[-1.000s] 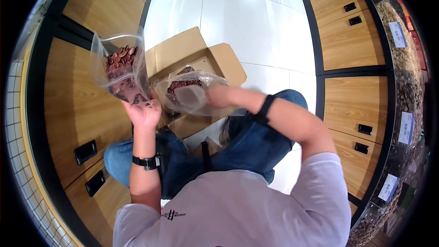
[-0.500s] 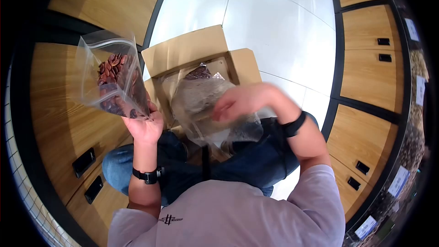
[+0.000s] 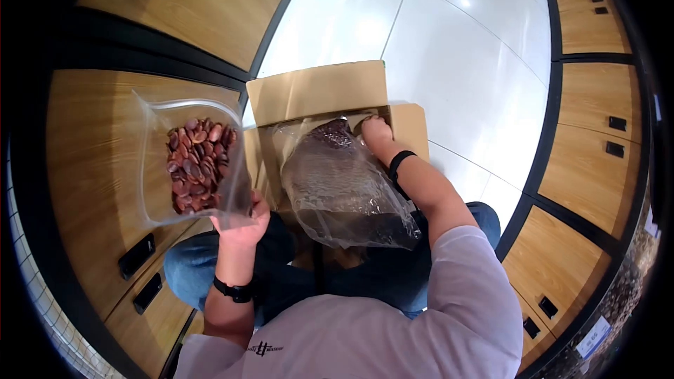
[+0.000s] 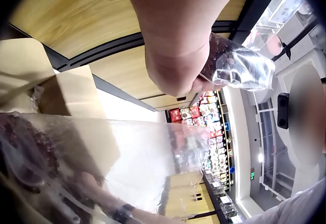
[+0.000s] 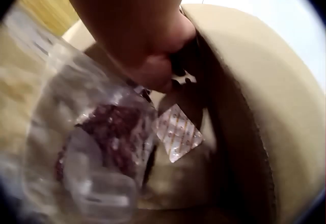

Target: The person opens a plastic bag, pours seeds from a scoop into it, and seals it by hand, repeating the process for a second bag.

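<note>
My left hand (image 3: 242, 223) grips the lower edge of a clear zip bag (image 3: 200, 161) of dark red, flat seeds. In the left wrist view, the hand (image 4: 178, 74) partly covers that bag (image 4: 242, 68). A large clear bag (image 3: 337, 182) with dark red contents lies in the open cardboard box (image 3: 319, 91). My right hand (image 3: 377, 130) reaches into the box's far right corner. In the right wrist view, the fingers of that hand (image 5: 165, 68) point down near small dark pieces; their grip is unclear. A clear scoop (image 5: 97, 183) sits in the large bag, beside a small patterned packet (image 5: 178, 132).
Wooden cabinets (image 3: 91, 161) with black handles stand close on the left, and more cabinets (image 3: 590, 161) line the right side. White floor tiles (image 3: 456, 63) stretch beyond the box. My bent knees flank its near side.
My right hand has moved off the large bag, forward into the box corner. The large bag's clear part now lies over the near side. The seed bag faces the head camera more fully.
</note>
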Tool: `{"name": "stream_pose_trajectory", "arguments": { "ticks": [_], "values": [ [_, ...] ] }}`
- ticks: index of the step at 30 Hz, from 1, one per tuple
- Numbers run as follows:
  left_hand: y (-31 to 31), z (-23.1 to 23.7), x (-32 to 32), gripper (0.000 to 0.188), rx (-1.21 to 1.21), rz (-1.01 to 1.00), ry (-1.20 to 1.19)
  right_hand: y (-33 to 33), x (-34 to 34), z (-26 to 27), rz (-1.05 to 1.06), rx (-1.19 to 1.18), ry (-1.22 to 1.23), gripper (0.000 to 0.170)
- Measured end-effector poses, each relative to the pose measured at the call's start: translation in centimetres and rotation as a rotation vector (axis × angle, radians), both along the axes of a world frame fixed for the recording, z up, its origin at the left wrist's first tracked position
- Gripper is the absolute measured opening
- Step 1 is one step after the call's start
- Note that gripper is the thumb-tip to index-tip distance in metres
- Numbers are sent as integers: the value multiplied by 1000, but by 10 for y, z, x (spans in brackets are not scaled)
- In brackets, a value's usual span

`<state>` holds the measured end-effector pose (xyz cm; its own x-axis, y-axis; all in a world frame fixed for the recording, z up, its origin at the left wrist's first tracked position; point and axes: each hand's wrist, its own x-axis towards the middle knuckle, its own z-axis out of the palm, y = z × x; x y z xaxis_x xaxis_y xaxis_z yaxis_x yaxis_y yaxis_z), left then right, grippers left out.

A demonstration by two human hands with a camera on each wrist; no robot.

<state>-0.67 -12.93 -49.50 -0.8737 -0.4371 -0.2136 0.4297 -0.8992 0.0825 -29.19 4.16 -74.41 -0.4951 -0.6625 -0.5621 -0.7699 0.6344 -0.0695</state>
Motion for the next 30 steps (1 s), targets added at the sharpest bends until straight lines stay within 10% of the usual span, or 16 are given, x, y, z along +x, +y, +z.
{"name": "stream_pose_trajectory", "arguments": {
  "ticks": [7, 25, 30],
  "values": [
    [4, 14, -5, 44, 50, 4, -238, -11, -6, -49, 112, -12, 319, 24],
    [2, 5, -1, 43, 19, -75, -117, -2, -9, -43, -40, -209, 144, 17],
    [2, 11, -5, 42, -5, -41, -187, -4, 1, -29, -799, -351, -117, 21]
  ]
}}
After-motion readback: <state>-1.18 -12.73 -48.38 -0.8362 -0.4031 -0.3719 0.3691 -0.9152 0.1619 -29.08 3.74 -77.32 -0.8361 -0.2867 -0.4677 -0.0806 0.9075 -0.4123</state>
